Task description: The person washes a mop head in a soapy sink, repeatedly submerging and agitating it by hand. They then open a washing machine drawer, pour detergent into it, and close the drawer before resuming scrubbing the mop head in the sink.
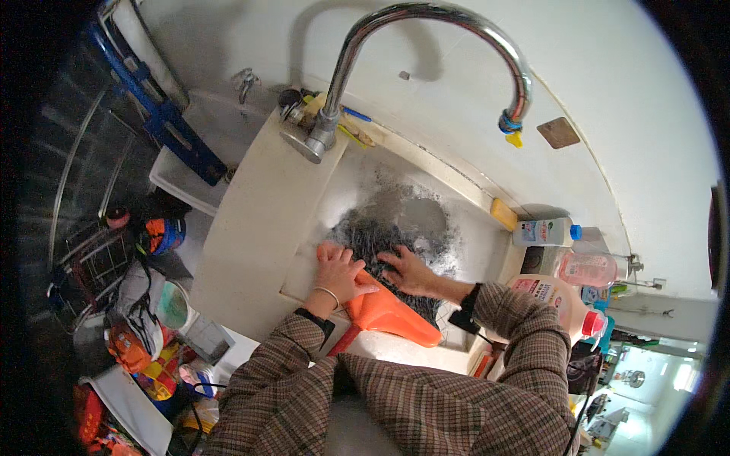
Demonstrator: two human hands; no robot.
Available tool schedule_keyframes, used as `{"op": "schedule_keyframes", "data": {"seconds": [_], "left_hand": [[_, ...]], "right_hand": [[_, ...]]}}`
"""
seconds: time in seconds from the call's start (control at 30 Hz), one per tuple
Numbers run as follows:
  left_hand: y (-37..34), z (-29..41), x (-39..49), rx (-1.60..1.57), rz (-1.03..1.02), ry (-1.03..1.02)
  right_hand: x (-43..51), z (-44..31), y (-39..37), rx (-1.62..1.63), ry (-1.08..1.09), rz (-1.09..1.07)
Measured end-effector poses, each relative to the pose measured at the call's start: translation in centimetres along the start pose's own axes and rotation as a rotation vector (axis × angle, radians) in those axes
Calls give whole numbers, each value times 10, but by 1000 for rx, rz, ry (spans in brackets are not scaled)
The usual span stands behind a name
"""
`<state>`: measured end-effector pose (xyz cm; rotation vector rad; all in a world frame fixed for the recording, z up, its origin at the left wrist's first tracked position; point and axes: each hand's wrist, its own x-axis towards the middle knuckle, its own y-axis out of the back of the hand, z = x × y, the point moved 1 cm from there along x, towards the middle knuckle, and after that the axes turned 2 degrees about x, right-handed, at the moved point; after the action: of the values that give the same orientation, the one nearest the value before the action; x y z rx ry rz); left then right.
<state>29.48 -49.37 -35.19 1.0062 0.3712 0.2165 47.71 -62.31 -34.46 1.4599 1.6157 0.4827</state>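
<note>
A broom's orange plastic head (393, 313) lies across the near part of the white sink (311, 245). Its black bristles (365, 239) fan out over the basin floor, wet and surrounded by dark, foamy water (422, 214). My left hand (339, 276) holds the orange head at its left end, thumb laid along the top. My right hand (408, 273) reaches into the bristles with its fingers bent and somewhat apart; whether they grip any strands is unclear. A red handle (345, 341) runs from the head towards my body, partly covered by my sleeve.
A chrome faucet (428, 8) arches over the basin. Along the right stand a yellow soap bar (504, 214), a blue-capped bottle (544, 232), a pink bottle (587, 268) and a large red-capped jug (550, 293). A blue rack (171, 125) and piled household items sit at left.
</note>
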Motion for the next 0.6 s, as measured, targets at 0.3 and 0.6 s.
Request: {"op": "schedule_keyframes", "data": {"seconds": [0.3,0.6], "left_hand": [[-11,-1,1,-7,78,-39],[-7,-7,1,3,20,-8]], "right_hand": [[156,74,-37,-94,-499,21],[65,51,-4,410,-406,20]]}}
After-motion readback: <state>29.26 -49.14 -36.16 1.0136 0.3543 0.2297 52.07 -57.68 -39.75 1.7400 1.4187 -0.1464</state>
